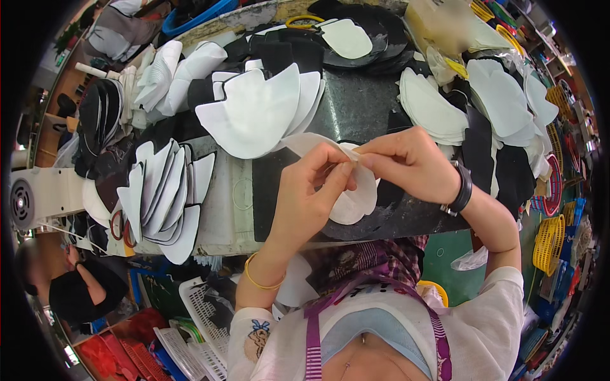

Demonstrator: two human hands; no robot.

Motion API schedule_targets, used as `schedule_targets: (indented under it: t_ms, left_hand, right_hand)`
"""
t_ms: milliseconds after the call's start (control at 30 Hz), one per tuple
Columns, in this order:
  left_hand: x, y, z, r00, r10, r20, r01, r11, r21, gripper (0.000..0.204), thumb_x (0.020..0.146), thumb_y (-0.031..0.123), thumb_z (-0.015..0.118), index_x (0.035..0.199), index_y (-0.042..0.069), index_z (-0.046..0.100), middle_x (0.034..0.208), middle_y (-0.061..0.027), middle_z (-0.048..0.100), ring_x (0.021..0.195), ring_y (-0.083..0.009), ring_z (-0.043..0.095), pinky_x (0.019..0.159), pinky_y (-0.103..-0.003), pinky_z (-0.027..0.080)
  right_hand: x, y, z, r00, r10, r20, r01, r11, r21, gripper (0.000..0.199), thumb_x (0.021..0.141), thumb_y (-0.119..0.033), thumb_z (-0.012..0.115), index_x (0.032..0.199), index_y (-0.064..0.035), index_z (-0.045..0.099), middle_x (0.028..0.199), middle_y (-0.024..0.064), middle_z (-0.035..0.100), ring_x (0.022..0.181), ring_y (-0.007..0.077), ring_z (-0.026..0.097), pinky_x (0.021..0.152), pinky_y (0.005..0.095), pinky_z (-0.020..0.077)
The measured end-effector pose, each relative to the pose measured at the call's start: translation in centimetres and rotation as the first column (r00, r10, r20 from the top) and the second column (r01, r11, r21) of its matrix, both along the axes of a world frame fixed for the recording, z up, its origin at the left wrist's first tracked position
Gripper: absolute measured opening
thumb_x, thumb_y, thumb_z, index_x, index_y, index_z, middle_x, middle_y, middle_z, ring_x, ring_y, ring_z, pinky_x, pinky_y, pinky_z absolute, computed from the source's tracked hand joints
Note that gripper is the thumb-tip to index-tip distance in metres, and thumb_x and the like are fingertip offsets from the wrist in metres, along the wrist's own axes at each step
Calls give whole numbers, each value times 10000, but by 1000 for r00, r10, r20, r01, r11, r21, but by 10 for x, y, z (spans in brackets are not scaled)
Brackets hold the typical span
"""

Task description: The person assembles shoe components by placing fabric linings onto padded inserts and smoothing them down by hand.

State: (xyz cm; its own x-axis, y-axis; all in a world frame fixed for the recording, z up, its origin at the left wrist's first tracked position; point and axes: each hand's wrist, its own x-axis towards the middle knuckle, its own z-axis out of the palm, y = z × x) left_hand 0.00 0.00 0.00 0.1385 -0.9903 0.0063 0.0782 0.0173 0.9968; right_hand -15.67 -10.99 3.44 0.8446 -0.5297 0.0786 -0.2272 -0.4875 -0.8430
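My left hand (305,193) and my right hand (410,164) meet over the near edge of the work table. Their fingertips pinch the edge of a thin off-white cut fabric piece (304,141), which sticks out behind my left fingers. Below the fingers shows a rounded off-white piece (351,204); whether it is part of the same one, I cannot tell. Just beyond my left hand lies a stack of white scalloped pieces (251,111). A dark board (270,174) is beneath both hands.
On the left are upright white cut pieces (162,190) and red-handled scissors (116,225). Black pieces (375,47) are heaped at the back. More white pieces (432,108) lie to the right. A yellow basket (549,242) stands at far right; another person (86,286) sits at left.
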Motion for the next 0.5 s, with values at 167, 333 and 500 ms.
schedule_targets:
  t_ms: [167, 333, 500]
  left_hand:
    - [-5, -3, -3, 997, 62, -37, -65, 995, -77, 80, 918, 62, 526, 905, -11, 557, 836, -68, 618, 793, -105, 582, 756, -245, 455]
    - [-6, -3, -4, 998, 66, -22, -68, 993, -98, 76, 913, 56, 528, 910, -12, 560, 841, -70, 619, 794, -104, 579, 760, -247, 452]
    - [-7, -3, -7, 998, 50, -28, -53, 991, -122, 84, 912, 64, 527, 913, -12, 562, 849, -70, 625, 789, -102, 577, 744, -234, 440]
  right_hand:
    - [4, 0, -1, 989, 2, 150, -2, 1000, 0, 164, 844, -112, 581, 842, 22, 675, 649, 85, 633, 494, 112, 488, 499, 244, 420]
    - [0, -6, 1, 999, -40, 31, 32, 974, 223, 188, 843, -136, 594, 850, 31, 680, 626, 65, 626, 508, 65, 461, 489, 227, 399]
    - [-1, -10, -1, 998, -41, 38, 24, 932, 360, 196, 830, -148, 611, 849, 33, 682, 612, 60, 613, 514, 55, 441, 482, 224, 388]
